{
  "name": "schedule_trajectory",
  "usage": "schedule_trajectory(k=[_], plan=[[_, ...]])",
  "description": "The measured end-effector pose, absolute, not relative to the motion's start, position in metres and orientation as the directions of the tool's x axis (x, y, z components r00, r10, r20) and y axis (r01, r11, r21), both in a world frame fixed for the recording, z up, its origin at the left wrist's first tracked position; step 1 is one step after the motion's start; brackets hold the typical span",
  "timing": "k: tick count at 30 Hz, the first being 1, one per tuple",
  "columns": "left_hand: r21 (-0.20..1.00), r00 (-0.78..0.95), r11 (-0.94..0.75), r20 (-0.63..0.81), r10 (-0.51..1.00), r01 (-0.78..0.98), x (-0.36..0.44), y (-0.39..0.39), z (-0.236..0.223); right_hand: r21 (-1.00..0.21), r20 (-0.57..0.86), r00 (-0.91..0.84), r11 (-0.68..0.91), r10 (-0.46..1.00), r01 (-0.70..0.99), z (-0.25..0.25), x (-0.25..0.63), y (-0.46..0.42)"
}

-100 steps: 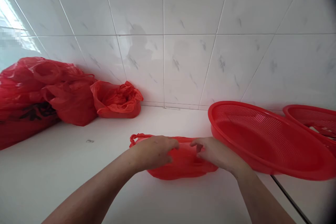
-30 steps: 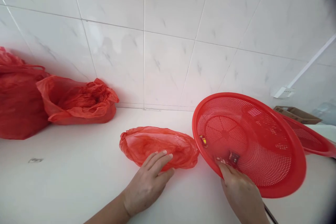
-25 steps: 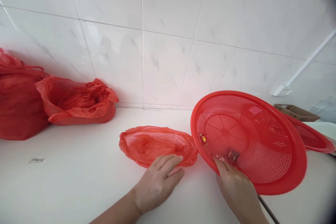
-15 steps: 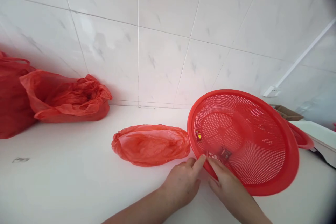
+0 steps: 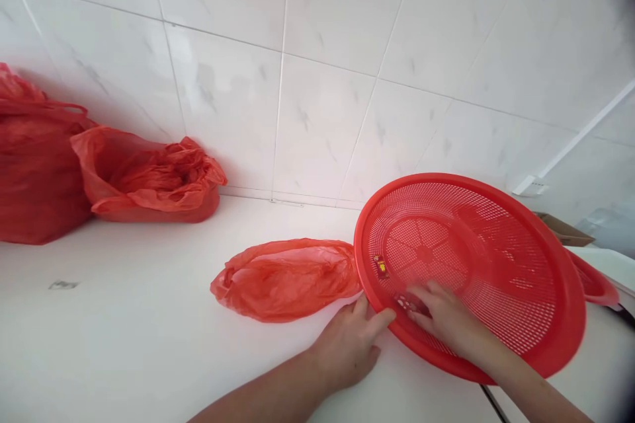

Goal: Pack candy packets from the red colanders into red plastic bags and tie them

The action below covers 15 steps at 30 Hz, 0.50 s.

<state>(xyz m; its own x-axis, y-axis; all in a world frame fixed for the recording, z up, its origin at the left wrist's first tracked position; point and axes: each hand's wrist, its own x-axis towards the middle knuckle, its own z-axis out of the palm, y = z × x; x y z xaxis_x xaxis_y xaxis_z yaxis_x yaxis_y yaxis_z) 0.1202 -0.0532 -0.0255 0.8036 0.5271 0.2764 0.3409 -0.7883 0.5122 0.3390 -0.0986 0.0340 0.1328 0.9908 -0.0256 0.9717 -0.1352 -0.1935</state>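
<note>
A large red plastic colander (image 5: 496,238) is tilted up towards me. My left hand (image 5: 347,344) grips its near left rim, thumb over the edge. Inside, my right hand (image 5: 441,314) reaches low near that rim, its slightly blurred fingers curled. Something small and dark shows between thumb and fingers, too hidden to name. A small red-and-yellow packet (image 5: 381,267) lies on the mesh just left of the right hand. Touching the colander's left side is an opened red plastic bag (image 5: 288,281), spread flat on the white table.
Against the tiled wall at left stand a red plastic bag with a crumpled mouth (image 5: 153,178) and a fuller red bag (image 5: 40,172). Behind the colander at right are a cardboard box (image 5: 565,230), a white tray (image 5: 612,264) and another red plastic piece (image 5: 592,281).
My right hand has left the rim and moved into the colander, over the dark small item. My left hand stays at the rim. The view has shifted slightly left.
</note>
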Motion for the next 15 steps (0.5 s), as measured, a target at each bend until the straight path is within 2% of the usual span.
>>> schedule_trajectory(k=[8, 15], plan=[[0.553, 0.815, -0.782, 0.287, 0.504, 0.289, 0.118, -0.052, -0.026, -0.303, -0.111, 0.121, -0.149, 0.986, 0.941, 0.008, 0.342, -0.075], [0.609, 0.809, -0.739, 0.259, 0.527, 0.287, 0.117, -0.051, -0.025, -0.481, -0.119, 0.188, -0.222, 0.975, 0.848, 0.026, 0.337, -0.059]])
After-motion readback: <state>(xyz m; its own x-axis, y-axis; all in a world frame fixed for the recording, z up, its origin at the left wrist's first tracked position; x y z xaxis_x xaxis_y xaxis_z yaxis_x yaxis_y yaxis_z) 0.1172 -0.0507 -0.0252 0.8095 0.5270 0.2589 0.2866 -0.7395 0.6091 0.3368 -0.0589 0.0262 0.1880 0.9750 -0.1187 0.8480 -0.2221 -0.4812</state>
